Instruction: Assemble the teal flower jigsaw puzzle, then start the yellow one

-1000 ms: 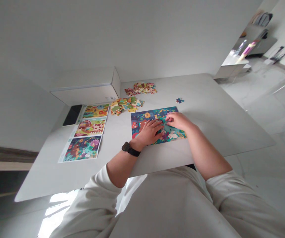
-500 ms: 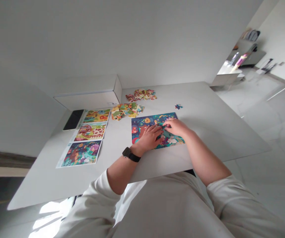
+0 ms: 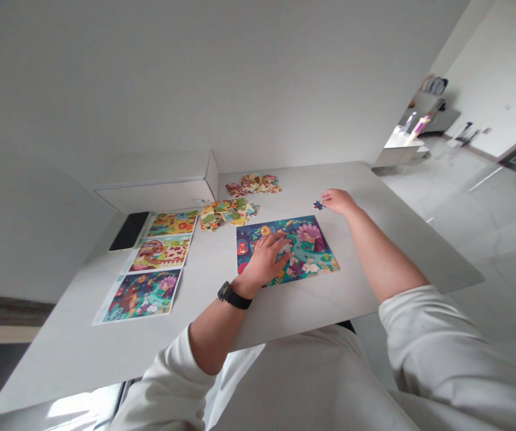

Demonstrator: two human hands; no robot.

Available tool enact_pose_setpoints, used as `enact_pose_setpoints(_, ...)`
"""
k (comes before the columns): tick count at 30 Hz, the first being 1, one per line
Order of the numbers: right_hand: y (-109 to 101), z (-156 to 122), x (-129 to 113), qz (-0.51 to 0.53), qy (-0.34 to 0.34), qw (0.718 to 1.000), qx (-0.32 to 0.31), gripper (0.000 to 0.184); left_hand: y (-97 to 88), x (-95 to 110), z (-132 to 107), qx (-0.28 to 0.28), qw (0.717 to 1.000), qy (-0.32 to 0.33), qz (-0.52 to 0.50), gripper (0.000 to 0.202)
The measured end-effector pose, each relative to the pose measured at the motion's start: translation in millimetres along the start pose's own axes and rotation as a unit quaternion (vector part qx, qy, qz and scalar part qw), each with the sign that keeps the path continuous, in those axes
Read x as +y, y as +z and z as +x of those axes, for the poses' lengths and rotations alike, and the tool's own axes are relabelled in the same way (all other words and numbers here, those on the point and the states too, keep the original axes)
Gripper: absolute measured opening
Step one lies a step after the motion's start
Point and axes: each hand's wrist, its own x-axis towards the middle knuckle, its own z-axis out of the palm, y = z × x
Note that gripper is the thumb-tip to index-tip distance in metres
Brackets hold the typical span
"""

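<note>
My left hand, with a black watch on the wrist, lies spread on the jigsaw puzzle. That puzzle shows rabbits and a purple peacock on dark blue and teal; its middle left is hidden under my palm and fingers. Beyond its upper right corner, my right hand has its fingers pinched at a small dark blue puzzle piece. The piece is at the table surface, its right side partly covered by my fingertips.
Two heaps of loose pieces lie behind the puzzle: a yellow-green heap and a reddish heap. On the left are a printed sheet with three pictures and a black phone. A white box stands against the wall.
My right hand has left the puzzle and moved up and right to the loose piece. The left hand stays on the puzzle. The whole view has shifted slightly.
</note>
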Motion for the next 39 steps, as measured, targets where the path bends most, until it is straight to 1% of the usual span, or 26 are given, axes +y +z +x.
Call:
enact_pose_setpoints(2,6,15,7,-0.013,0.013,1.000,-0.004,0.041,0.4,0,-1,-0.003,1.000,-0.005,0.000,0.037)
enact_pose_setpoints(5,17,30,13,-0.033,-0.008,0.999,-0.028,0.049,0.6,0,-2,-0.013,1.000,-0.016,0.008,0.035)
enact_pose_setpoints(9,23,44,20,-0.040,-0.034,0.997,-0.058,0.043,-0.7,1,-1,-0.024,0.999,-0.029,0.013,0.035)
enact_pose_setpoints(13,18,52,30,-0.076,-0.059,0.992,-0.085,0.033,-0.9,0,-1,-0.026,0.999,-0.039,0.006,0.038)
enact_pose_setpoints(16,14,49,35,-0.104,-0.061,0.987,-0.109,0.024,-0.6,0,-1,-0.025,0.999,-0.041,0.003,0.041)
enact_pose_setpoints(18,13,43,37,-0.103,-0.047,0.989,-0.100,0.025,-0.6,0,-1,-0.027,0.999,-0.041,0.003,0.042)
enact_pose_setpoints(21,15,34,39,-0.083,-0.025,0.993,-0.074,0.037,-0.8,1,-1,-0.029,0.999,-0.043,0.000,0.042)
enact_pose_setpoints(22,15,32,40,-0.078,-0.021,0.994,-0.076,0.041,-0.7,1,0,-0.028,0.999,-0.043,-0.002,0.042)
enact_pose_setpoints(24,14,29,40,-0.075,-0.015,0.993,-0.092,0.045,-0.3,1,0,-0.026,0.999,-0.040,-0.004,0.042)
enact_pose_setpoints(26,13,28,40,-0.076,-0.013,0.992,-0.101,0.043,0.1,1,0,-0.024,0.999,-0.040,-0.004,0.043)
enact_pose_setpoints(31,8,29,37,-0.085,-0.017,0.991,-0.100,0.036,-0.1,2,0,-0.024,0.999,-0.039,-0.006,0.042)
enact_pose_setpoints(34,7,29,39,-0.084,-0.013,0.991,-0.103,0.034,-1.5,2,0,-0.021,0.999,-0.038,-0.008,0.042)
enact_pose_setpoints(36,8,28,44,-0.062,-0.001,0.994,-0.093,0.032,-2.3,2,0,-0.020,0.999,-0.038,-0.009,0.042)
enact_pose_setpoints(39,13,19,51,0.013,0.024,0.999,-0.038,0.027,-2.9,2,0,-0.022,0.999,-0.038,-0.010,0.043)
